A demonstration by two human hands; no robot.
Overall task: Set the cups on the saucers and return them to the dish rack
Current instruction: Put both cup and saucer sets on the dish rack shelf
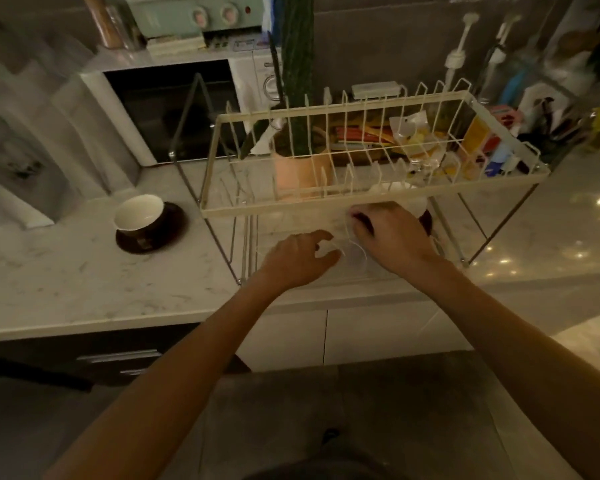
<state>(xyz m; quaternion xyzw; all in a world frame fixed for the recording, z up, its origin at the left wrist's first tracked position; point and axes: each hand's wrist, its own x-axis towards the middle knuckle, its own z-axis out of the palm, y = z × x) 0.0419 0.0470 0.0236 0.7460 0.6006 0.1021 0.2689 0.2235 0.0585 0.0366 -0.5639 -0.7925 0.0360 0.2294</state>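
While the right hand curls around something dark under the dish rack, what it grips is unclear; just left, the left hand hovers half-open, empty.

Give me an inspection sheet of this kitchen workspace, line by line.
Surface: pale marbled counter, dimly lit.
Job's things: cup on dark saucer, left of the dish rack; a second cup and dark saucer sit in the rack's lower level, mostly hidden.
Clutter: peach pot and colourful packets behind the rack.
Grippers: left hand and right hand reach under the rack's upper tier; whether the fingers hold anything cannot be told.
Cables: nothing seen.
Surroundings: microwave behind the counter, drawers below.
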